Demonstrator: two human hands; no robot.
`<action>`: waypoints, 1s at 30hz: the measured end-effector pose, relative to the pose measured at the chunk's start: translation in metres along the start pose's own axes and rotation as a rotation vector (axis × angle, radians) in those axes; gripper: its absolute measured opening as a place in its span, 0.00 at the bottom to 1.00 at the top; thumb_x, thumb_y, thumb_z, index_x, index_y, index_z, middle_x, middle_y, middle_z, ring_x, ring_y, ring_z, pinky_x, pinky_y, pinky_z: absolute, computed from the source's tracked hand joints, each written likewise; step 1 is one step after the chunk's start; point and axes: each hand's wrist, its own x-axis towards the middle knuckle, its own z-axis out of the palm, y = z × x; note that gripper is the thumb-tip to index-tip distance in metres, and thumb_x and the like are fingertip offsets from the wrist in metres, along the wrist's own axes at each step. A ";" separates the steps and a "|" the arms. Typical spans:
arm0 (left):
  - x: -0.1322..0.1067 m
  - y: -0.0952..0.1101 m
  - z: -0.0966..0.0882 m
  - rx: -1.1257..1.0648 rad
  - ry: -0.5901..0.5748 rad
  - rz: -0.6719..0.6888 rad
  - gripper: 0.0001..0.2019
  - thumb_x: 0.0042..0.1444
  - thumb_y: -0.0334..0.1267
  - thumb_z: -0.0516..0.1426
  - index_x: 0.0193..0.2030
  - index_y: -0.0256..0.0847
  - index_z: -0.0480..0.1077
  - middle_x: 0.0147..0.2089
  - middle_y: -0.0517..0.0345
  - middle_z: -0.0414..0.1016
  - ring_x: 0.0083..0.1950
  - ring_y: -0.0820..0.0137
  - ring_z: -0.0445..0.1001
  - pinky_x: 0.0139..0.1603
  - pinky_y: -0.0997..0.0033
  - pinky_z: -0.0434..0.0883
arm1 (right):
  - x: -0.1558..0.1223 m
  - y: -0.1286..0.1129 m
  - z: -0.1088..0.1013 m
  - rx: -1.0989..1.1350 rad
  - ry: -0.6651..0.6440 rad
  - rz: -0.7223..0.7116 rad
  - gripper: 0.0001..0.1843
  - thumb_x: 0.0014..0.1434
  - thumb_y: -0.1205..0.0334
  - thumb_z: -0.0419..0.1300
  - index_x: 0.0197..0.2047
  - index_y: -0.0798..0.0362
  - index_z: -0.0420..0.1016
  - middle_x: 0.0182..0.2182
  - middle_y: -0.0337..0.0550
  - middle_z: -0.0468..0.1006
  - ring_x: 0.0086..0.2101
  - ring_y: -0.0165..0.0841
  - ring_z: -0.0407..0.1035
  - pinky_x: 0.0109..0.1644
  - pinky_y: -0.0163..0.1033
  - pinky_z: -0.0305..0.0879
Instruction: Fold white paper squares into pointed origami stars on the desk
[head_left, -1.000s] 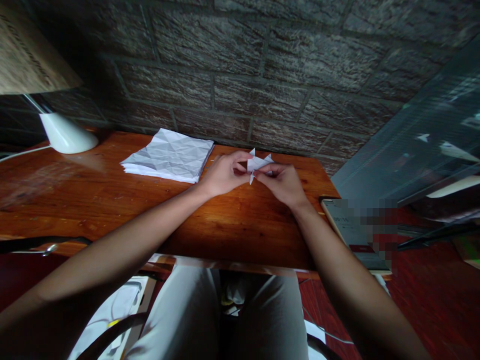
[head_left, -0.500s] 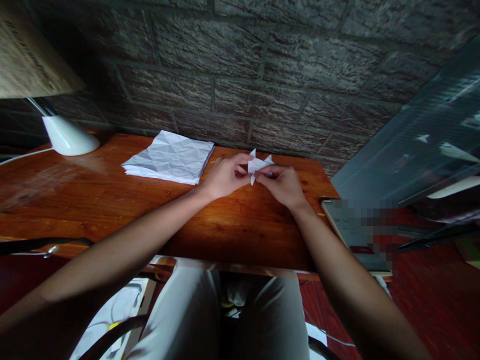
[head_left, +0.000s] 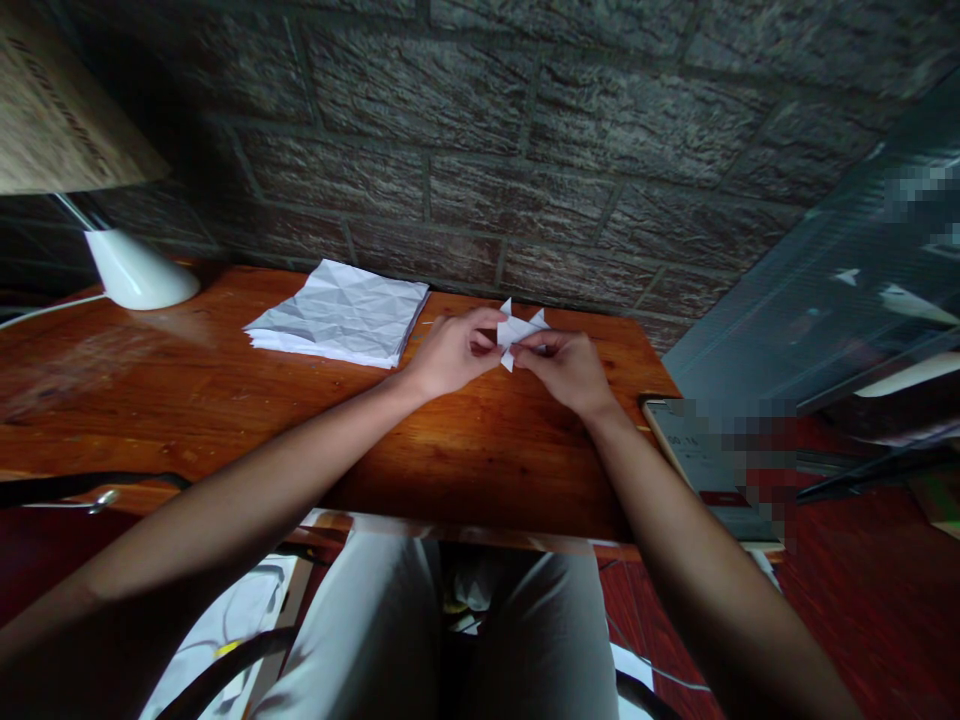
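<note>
Between my two hands is a small piece of folded white paper point(head_left: 517, 329) with pointed flaps sticking up and down. My left hand point(head_left: 455, 352) pinches its left edge, thumb below and fingers above. From the right, my right hand point(head_left: 564, 366) grips the lower right part with thumb and index finger. The fingers cover some of the folds. Both hands are over the far part of the wooden table point(head_left: 480, 460). Left of my left hand lies a stack of creased white paper sheets point(head_left: 341, 312).
A lamp with a white base point(head_left: 142, 272) stands at the far left. A dark stone-patterned wall point(head_left: 480, 150) rises behind the table. At the right edge lies a flat device with a screen point(head_left: 686, 450), partly pixelated. A grey translucent panel point(head_left: 780, 270) stands beyond it.
Both hands keep hold of the folded paper in nearly the same place. Its lower pointed flap has shifted slightly to the right.
</note>
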 end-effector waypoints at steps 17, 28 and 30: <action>0.000 0.004 -0.001 0.002 -0.046 -0.022 0.20 0.55 0.32 0.66 0.55 0.36 0.72 0.53 0.44 0.85 0.41 0.65 0.87 0.40 0.70 0.82 | 0.000 -0.001 -0.001 0.025 -0.030 -0.025 0.07 0.56 0.59 0.67 0.34 0.51 0.87 0.34 0.42 0.88 0.34 0.36 0.79 0.45 0.40 0.70; -0.001 0.007 0.000 0.076 -0.034 -0.015 0.22 0.54 0.33 0.66 0.57 0.38 0.73 0.53 0.45 0.85 0.40 0.66 0.87 0.41 0.71 0.82 | -0.001 -0.001 0.000 -0.031 0.033 0.024 0.06 0.56 0.59 0.68 0.32 0.49 0.87 0.29 0.40 0.87 0.31 0.35 0.77 0.41 0.40 0.71; -0.001 0.006 0.001 0.077 -0.032 -0.014 0.22 0.54 0.32 0.66 0.57 0.38 0.73 0.54 0.45 0.85 0.40 0.67 0.87 0.40 0.72 0.81 | -0.001 -0.001 0.001 -0.018 0.028 0.024 0.08 0.58 0.57 0.67 0.31 0.49 0.86 0.27 0.40 0.85 0.30 0.35 0.76 0.40 0.39 0.71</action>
